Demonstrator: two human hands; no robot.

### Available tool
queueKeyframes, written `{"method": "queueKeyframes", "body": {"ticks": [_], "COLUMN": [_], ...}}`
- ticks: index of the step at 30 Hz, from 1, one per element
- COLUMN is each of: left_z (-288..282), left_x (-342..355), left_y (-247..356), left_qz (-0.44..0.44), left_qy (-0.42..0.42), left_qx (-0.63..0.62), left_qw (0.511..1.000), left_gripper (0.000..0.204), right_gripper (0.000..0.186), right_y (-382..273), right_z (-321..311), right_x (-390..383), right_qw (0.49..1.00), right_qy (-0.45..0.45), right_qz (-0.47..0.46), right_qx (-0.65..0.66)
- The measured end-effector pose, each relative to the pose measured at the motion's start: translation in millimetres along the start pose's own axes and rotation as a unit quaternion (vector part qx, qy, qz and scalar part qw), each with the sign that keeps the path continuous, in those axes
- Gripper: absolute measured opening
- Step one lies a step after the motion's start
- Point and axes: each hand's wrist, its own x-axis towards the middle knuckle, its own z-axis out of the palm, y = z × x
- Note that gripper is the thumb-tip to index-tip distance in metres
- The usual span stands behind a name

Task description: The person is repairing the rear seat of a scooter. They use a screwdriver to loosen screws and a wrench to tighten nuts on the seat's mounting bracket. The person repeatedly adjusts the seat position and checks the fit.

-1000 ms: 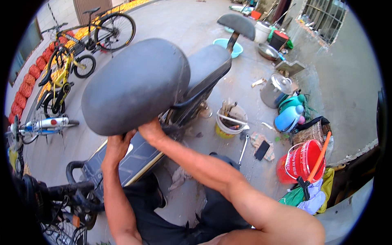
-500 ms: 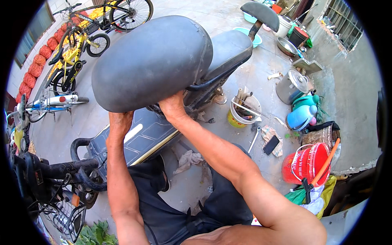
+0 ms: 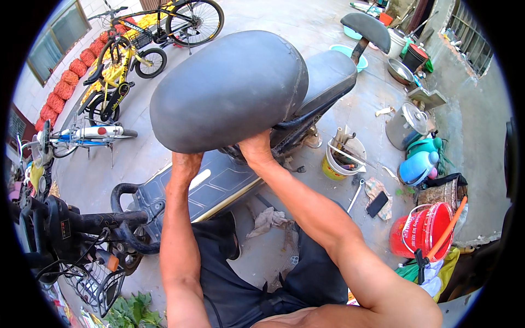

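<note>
A large black padded seat (image 3: 227,90) of an electric scooter fills the upper middle, its smooth top facing me. My left hand (image 3: 187,163) reaches up beneath the seat's near edge, at its front part. Further right, my right hand (image 3: 256,146) goes under the same edge, close to the scooter's dark frame. The seat hides the fingers of both hands, so what they grip does not show. Below the seat lies the scooter's grey footboard (image 3: 219,177) with a pale trim strip. A second, smaller black seat (image 3: 328,79) with a padded backrest (image 3: 367,28) is behind it.
Handlebars (image 3: 71,224) stand at the left, beyond them parked bicycles (image 3: 112,131). On the right are a tool bucket (image 3: 344,158), a wrench (image 3: 356,194), a phone (image 3: 377,203) on a cloth, a red bucket (image 3: 418,232), an orange-handled hammer (image 3: 445,229) and a lidded metal pot (image 3: 406,127).
The whole scene has shifted right in the picture as my view turned a little left. Both hands stay under the seat's near edge, with little change in their grip places.
</note>
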Motion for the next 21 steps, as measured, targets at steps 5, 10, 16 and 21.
{"method": "queueKeyframes", "body": {"ticks": [5,10,16,21], "left_z": [8,4,-5,3], "left_x": [-9,-6,5,7], "left_y": [1,10,22,23], "left_qz": [-0.128,-0.172,-0.178,-0.186], "left_qy": [-0.062,-0.034,-0.016,-0.049], "left_qx": [-0.114,-0.146,-0.144,-0.151], "left_qw": [0.983,0.974,0.973,0.970], "left_gripper": [0.010,0.005,0.004,0.007], "right_gripper": [0.010,0.011,0.011,0.011], "right_y": [-2,-4,-1,-2], "right_z": [1,0,-2,-1], "right_x": [0,0,-2,-4], "right_qw": [0.996,0.998,0.996,0.996], "right_qy": [0.006,-0.030,-0.039,-0.027], "right_qz": [-0.031,0.063,0.074,0.076], "right_qx": [-0.079,-0.002,0.000,0.026]}}
